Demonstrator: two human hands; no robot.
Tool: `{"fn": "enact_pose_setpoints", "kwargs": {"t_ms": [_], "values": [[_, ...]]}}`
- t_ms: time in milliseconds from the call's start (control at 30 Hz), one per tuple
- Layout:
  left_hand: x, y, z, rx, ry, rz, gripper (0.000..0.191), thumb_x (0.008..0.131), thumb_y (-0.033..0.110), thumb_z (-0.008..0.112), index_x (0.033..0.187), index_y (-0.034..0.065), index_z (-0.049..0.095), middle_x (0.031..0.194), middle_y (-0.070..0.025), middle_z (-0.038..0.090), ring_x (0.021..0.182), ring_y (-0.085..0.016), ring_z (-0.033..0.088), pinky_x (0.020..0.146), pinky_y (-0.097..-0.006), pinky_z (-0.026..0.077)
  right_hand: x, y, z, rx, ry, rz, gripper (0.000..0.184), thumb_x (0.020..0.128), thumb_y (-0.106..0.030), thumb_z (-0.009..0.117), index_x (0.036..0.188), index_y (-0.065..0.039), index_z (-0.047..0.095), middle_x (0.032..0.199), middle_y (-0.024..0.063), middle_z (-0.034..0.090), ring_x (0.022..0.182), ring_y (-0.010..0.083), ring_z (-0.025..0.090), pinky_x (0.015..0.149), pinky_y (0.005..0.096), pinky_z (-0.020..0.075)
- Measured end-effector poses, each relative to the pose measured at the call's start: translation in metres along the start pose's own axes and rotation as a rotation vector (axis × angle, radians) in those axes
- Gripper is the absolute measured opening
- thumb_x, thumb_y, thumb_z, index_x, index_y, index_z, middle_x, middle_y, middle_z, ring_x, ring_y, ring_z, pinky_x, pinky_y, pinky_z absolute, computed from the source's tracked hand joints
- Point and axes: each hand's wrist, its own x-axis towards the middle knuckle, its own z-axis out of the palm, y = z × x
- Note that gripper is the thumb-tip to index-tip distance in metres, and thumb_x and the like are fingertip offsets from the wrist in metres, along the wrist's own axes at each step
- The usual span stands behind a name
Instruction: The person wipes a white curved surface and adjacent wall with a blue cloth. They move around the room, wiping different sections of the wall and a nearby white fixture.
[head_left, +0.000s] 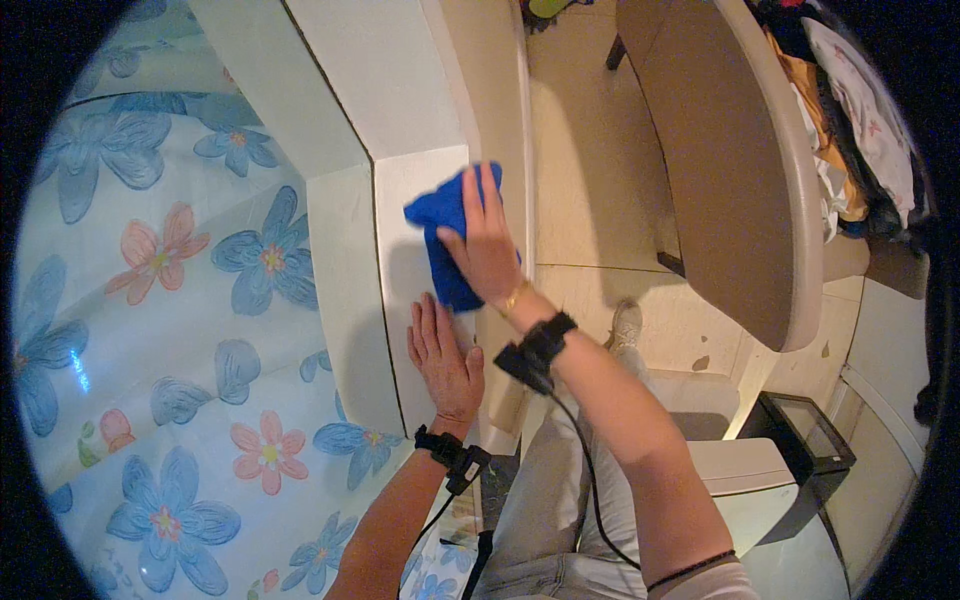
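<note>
My right hand (487, 251) lies spread over a blue cloth (450, 274), pressing it against a white ledge (409, 262). The cloth is bunched, and one corner points left. Just below it, my left hand (442, 367) rests flat on the same ledge, its fingertips near the cloth's lower edge and nothing held in it. Each wrist wears a black strap with a small device and a cable.
A curtain with blue and pink flowers (187, 322) hangs at the left. On the right stands a padded brown furniture piece (720, 172), with clothes (862, 127) heaped behind it. Below are a white bin-like object (750, 480) and a black box (810, 427). My shoe (626, 322) is on the tiled floor (577, 217).
</note>
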Motion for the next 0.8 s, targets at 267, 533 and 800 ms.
{"fn": "enact_pose_setpoints", "kwargs": {"t_ms": [267, 533, 800], "values": [[0.001, 0.001, 0.0, -0.073, 0.037, -0.027, 0.085, 0.087, 0.059, 0.029, 0.139, -0.006, 0.014, 0.143, -0.0228, 0.022, 0.134, -0.036, 0.018, 0.107, -0.048, 0.011, -0.023, -0.029, -0.024, -0.393, -0.299, -0.221, 0.065, 0.072, -0.036, 0.066, 0.125, -0.004, 0.046, 0.14, 0.016, 0.031, 0.126, 0.0389, 0.03, 0.105, 0.0494, 0.0221], [0.001, -0.002, 0.0, -0.053, 0.012, -0.014, 0.084, 0.087, 0.059, 0.029, 0.138, -0.0055, 0.015, 0.143, -0.0248, 0.02, 0.134, -0.037, 0.019, 0.107, -0.0495, 0.012, 0.023, -0.017, -0.012, -0.555, -0.245, -0.252, 0.06, 0.079, -0.037, 0.059, 0.127, -0.005, 0.045, 0.138, 0.0145, 0.035, 0.125, 0.0361, 0.031, 0.106, 0.0458, 0.0206], [0.001, -0.001, 0.0, -0.094, 0.06, -0.03, 0.08, 0.088, 0.059, 0.028, 0.14, -0.0019, 0.016, 0.144, -0.0248, 0.019, 0.134, -0.038, 0.018, 0.107, -0.0496, 0.013, -0.014, -0.037, -0.017, -0.416, -0.375, -0.305, 0.058, 0.071, -0.025, 0.065, 0.121, 0.0, 0.05, 0.137, 0.0168, 0.037, 0.126, 0.038, 0.032, 0.106, 0.0476, 0.0239]]}}
